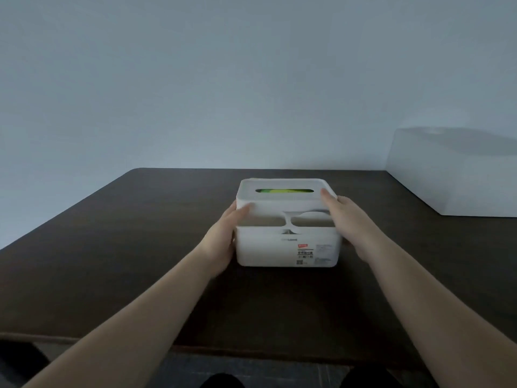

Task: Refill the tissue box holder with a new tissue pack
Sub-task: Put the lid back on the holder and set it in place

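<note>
2 hands, left hand [223, 236] and right hand [345, 219], grip the white tissue box holder [288, 245] at frame center, fingers closed on its lid [282, 198].

A dark table [112, 261] bears a white box [458, 180] far right.

Label print [305, 254] on the holder [265, 247] unreadably small; white box [458, 175] cut by right edge.
</note>
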Demonstrator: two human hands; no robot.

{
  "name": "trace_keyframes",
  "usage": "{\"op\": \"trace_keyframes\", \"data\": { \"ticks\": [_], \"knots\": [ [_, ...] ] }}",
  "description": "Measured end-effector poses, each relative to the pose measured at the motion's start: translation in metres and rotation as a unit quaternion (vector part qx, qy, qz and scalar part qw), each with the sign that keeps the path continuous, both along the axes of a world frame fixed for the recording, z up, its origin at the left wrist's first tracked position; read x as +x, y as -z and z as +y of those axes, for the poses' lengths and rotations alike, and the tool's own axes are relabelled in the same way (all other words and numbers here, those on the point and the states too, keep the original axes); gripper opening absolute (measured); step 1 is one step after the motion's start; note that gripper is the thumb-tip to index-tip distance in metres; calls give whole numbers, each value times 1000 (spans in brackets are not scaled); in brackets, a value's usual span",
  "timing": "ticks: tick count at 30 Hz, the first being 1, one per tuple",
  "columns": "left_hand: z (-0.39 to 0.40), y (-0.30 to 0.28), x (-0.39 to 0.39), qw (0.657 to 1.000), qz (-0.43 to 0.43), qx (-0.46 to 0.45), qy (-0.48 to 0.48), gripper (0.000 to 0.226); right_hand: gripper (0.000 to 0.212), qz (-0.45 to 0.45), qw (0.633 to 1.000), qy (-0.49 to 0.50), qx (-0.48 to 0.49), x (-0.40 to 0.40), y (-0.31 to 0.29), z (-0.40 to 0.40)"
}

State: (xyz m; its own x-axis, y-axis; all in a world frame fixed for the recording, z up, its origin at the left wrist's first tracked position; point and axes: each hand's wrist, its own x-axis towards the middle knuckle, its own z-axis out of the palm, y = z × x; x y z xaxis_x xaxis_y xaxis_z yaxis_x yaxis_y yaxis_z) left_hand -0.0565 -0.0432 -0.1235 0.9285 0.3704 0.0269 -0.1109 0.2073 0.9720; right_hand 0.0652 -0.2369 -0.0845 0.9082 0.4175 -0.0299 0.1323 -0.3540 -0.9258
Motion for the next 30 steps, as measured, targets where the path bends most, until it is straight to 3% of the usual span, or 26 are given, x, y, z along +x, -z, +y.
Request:
{"op": "trace_keyframes", "data": {
  "ticks": [3, 7, 10, 23, 30],
  "knots": [
    [-1, 13, -3, 999, -18, -33, -3, 47, 33, 40, 996, -34, 67, -11, 3, -7],
    [-1, 9, -4, 1000, -13, -11, -13, 44, 21, 67, 990, -62, 104, -15, 4, -13],
    [-5, 6, -6, 999, -21, 12, -36, 36, 29, 63, 991, -63, 100, -14, 11, -13],
    [-15, 1, -11, 997, -25, 12, -70, 35, 16, 99, 984, -79, 128, -18, 20, -22],
    [-27, -3, -17, 987, 24, 1, -157, 25, 39, 125, 969, -123, 172, -22, 22, -32]
  ]
}}
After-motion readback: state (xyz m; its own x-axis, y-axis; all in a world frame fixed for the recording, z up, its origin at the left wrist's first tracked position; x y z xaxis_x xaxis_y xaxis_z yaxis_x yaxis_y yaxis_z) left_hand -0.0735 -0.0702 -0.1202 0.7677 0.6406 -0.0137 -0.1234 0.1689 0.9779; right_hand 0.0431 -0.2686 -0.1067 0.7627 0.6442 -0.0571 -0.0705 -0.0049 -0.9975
